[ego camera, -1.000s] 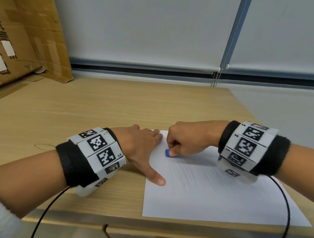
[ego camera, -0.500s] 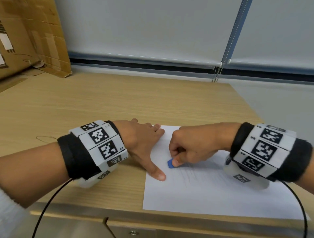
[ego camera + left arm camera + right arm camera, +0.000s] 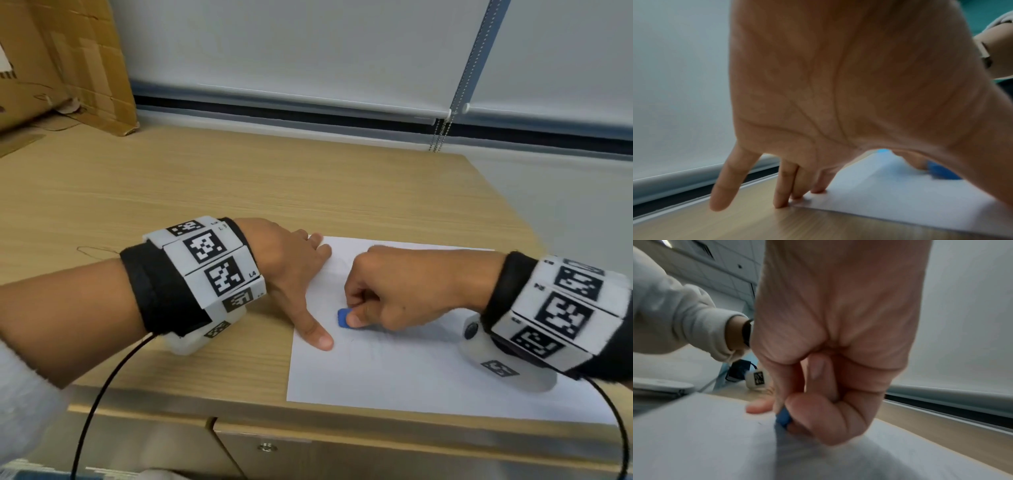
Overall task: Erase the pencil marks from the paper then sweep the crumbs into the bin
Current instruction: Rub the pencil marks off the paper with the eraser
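Observation:
A white sheet of paper [image 3: 394, 370] lies at the front right of the wooden table [image 3: 205, 192], with faint pencil lines across its middle. My right hand [image 3: 394, 294] pinches a small blue eraser [image 3: 342, 318] and holds it down on the paper near the left edge. In the right wrist view the eraser [image 3: 784, 417] shows between thumb and forefinger, touching the paper [image 3: 705, 443]. My left hand [image 3: 294, 274] lies flat with fingers spread, pressing the sheet's left edge. The left wrist view shows its fingertips [image 3: 781, 204] on the paper's corner and the eraser [image 3: 939, 170] beyond.
A cardboard box [image 3: 65, 65] leans at the back left of the table. Roller blinds with a bead chain [image 3: 455, 102] hang behind. The table's front edge [image 3: 239, 414] runs just below the paper, with a drawer front under it. No bin is in view.
My right hand has dragged the eraser toward me along the paper's left side, closer to my left thumb. The left hand has kept pressing the sheet in place.

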Available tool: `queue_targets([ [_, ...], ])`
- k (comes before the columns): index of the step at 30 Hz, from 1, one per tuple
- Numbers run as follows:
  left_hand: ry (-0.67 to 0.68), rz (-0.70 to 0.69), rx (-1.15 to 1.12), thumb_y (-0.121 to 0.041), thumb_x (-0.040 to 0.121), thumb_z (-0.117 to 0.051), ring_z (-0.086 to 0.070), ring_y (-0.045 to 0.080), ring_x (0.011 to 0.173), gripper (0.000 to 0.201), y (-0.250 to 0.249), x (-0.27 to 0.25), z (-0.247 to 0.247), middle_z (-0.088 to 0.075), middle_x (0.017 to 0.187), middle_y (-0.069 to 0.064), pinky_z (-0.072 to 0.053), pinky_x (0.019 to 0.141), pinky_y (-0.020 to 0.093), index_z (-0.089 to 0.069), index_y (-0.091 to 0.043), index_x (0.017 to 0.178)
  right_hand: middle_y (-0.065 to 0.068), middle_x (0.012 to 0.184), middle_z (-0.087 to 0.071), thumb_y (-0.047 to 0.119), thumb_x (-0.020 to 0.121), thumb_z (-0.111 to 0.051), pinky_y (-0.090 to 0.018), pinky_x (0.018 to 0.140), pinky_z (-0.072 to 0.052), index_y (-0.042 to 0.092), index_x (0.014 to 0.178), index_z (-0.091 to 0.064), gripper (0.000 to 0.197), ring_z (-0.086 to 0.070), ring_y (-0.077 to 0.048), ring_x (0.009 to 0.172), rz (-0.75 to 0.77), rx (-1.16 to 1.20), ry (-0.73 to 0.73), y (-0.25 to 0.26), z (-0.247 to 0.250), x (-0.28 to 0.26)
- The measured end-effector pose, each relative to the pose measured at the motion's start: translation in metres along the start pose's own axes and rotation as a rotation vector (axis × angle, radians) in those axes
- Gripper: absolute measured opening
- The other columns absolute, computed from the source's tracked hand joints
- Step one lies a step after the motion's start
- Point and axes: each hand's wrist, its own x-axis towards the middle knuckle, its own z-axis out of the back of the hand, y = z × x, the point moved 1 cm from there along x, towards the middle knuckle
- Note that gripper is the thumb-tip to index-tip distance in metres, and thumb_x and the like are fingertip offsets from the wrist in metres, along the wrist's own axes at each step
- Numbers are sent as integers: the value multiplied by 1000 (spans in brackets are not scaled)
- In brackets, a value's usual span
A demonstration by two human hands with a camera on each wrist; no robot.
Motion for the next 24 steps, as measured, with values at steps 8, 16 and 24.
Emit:
queue_targets([
  [8, 18, 25, -15, -89, 56, -57, 0, 18, 149, 142, -1, 0, 1, 16, 162, -2, -14, 118, 48, 15, -14, 153, -5, 53, -54, 45, 88, -60, -40, 51, -51, 11, 61, -54, 44, -58, -35, 55, 19, 10, -2, 2, 0, -2],
  [16, 6, 7, -30, -92, 53, -54, -5, 18, 149, 142, 3, 3, -3, 12, 162, -3, -15, 118, 52, 11, -15, 154, 8, 44, -52, 39, 88, -63, -25, 43, -45, 11, 67, -62, 35, -52, -15, 37, -18, -9, 24, -4, 15, 14],
  [24, 5, -5, -31, -92, 54, -53, -1, 18, 149, 142, 4, 3, -3, 15, 162, -3, -10, 119, 50, 14, -15, 153, -3, 56, -60, 33, 90, -61, -23, 42, -43, 11, 65, -62, 34, -54, -16, 40, -42, -25, -95, -24, 30, 37],
])
